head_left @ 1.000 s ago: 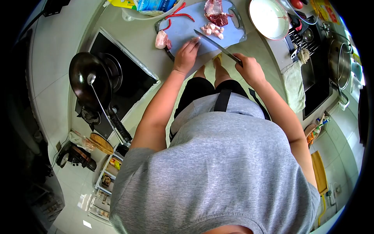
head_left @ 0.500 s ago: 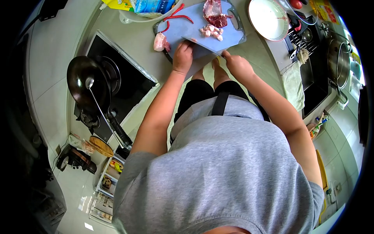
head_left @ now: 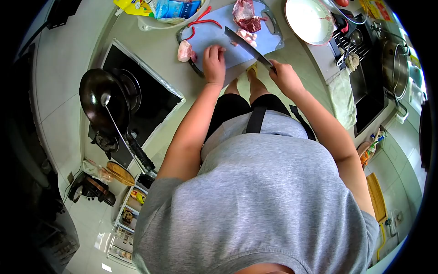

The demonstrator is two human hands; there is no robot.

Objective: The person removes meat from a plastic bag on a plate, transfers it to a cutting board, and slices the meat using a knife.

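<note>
Hands present: two. Right hand (head_left: 284,76): fingers clamped on the handle of one kitchen knife (head_left: 251,50), its blade slanting over the blue cutting board (head_left: 207,37). Left hand (head_left: 214,64): fingers bent and close together, over the board's near side; whether anything is pinched beneath them cannot be told.

Raw meat: one large slab (head_left: 246,16) at the board's far side; one pale chunk (head_left: 184,51) at its left edge; one cluster of diced pieces (head_left: 248,35) just beyond the blade, partly hidden, not countable. Red chillies (head_left: 207,21): apparently three, far left corner.

Nearby: one white bowl (head_left: 310,23), right; one wok (head_left: 92,93) containing one ladle (head_left: 105,99), left.
</note>
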